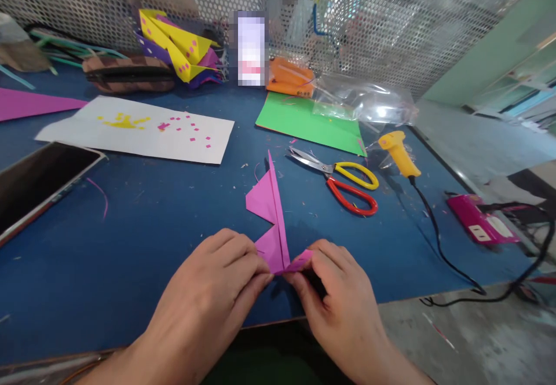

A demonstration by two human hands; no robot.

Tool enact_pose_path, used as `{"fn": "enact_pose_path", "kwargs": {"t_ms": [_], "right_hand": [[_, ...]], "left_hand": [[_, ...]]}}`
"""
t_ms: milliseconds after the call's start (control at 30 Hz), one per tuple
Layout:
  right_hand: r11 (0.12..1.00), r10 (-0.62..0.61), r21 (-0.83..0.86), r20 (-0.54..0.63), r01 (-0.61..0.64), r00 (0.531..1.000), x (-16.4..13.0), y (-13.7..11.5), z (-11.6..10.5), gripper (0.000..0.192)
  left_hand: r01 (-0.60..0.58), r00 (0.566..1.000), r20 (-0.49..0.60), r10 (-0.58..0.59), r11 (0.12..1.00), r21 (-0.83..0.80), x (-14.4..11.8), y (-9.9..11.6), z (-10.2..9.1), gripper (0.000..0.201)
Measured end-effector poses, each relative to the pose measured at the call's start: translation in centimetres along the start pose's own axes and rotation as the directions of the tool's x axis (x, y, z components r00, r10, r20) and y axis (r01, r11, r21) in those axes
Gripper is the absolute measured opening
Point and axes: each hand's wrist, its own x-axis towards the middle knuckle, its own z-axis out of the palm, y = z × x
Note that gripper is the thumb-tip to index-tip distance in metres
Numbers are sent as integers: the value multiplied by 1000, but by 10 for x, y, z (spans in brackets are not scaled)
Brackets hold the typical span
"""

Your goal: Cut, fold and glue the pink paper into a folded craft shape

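1. The left hand (217,292) has its fingers curled together, their tips pinching the near end of a folded pink paper plane (273,218) at lower centre of the frame.
2. The right hand (343,304) pinches the same end from the other side, thumb and forefinger closed on a small pink flap.
3. The paper plane points away up the blue tabletop (143,240), its nose toward mid-frame.
4. Just right of its nose lie scissors with one yellow and one red handle (343,181).
5. Further right, a yellow glue gun (397,152) with a black cord.
6. Upper centre: a green paper sheet (304,121).
7. Upper left: a white sheet with yellow and pink scraps (143,130); behind it, yellow and purple paper planes (178,46).
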Motion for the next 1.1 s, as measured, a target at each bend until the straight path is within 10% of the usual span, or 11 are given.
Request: {"fn": "enact_pose_path", "kwargs": {"t_ms": [1100], "right_hand": [[996,79,11,249,-85,965,29,8,-17,19]], "left_hand": [[87,996,26,-90,992,95,8,6,3,20]]}}
